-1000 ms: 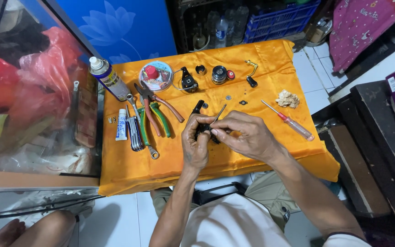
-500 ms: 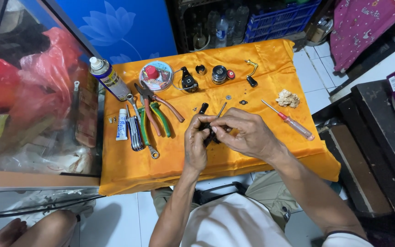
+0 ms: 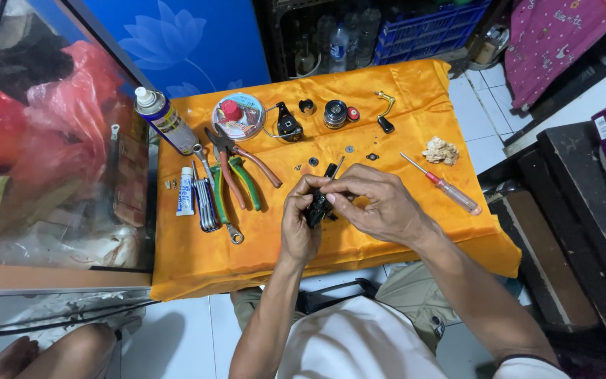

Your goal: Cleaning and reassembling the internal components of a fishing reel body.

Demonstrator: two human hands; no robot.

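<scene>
Orange satin cloth covers the low surface (image 3: 401, 231), and above its middle the left hand (image 3: 297, 228) and the right hand (image 3: 376, 207) meet around a small black reel body (image 3: 316, 208), the fingers (image 3: 301, 191) of both closed on it with a thin metal rod sticking up between the fingertips. To do this well, the left fingers should probably hold the hard plastic body steady while the right ones work slowly. Beyond the fingers lie small dark washers (image 3: 348, 149); left of them, rubber-handled pliers (image 3: 236, 175); right of them, a clear-handled screwdriver (image 3: 442, 184).
</scene>
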